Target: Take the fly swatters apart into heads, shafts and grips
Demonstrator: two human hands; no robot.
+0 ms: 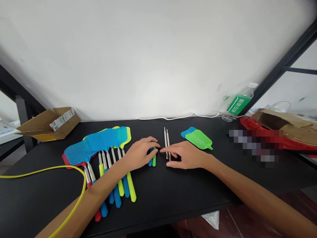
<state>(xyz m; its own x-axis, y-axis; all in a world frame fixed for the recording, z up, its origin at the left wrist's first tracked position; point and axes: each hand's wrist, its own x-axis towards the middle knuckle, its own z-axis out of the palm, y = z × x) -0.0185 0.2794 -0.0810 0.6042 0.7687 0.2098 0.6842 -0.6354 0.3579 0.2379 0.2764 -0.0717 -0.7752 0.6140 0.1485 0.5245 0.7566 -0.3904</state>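
The left hand [140,153] sits at the middle of the black bench [173,201], its fingers [150,141] curved narrowly over the tops of two short plastic handles [154,160], one blue and one green, lying side by side; whether they grip or only touch cannot be told. Just to the right, the right hand [184,154] lies flatter, its fingers loosely open and stretched left across two thin metal rods [165,140], which point far and lie side by side between the hands. Right of the rods lie two loose mesh swatter heads [199,138], green over blue. Left of the left hand, finished fly swatters [104,140] lie overlapped, with red, blue and yellow-green handles pointing near. A yellow cable [84,178] curves along the left side.
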